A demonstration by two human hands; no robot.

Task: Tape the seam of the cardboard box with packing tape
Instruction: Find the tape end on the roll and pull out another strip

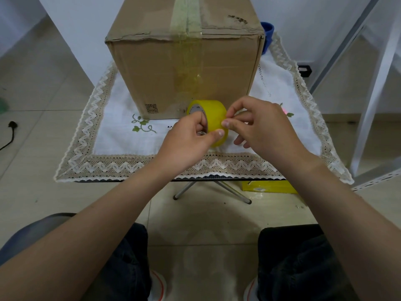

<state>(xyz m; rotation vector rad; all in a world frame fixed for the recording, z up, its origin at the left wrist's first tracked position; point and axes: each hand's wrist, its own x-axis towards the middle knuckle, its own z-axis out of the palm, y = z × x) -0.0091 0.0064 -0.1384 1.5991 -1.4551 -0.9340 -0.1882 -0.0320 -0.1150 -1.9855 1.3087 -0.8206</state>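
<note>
While the left hand (pixel 191 137) grips a roll of yellow packing tape (pixel 213 111), fingers curled through its core and thumb laid on its outer face, the right hand (pixel 262 127) pinches at the roll's outer layer with thumb and forefinger, its other fingers loosely curled. Whether a free tape end is caught in that pinch cannot be told. The roll is held on edge above the near half of the worktop (pixel 219 176), just in front of the cardboard box (pixel 152 68) and close to its lower front face. The box stands upright at the middle of the worktop, reaching back toward the far edge. Its top seam (pixel 186 16) bears a pale strip of tape, and a yellowish transparent strip (pixel 191 66) runs down the front face from the top edge. A white cloth (pixel 121 137) with lace trim covers the worktop and hangs over its near edge. A blue object (pixel 268 31) shows behind the box near the far right corner. On the floor below the near right corner lies a flat yellow box (pixel 269 186).
</note>
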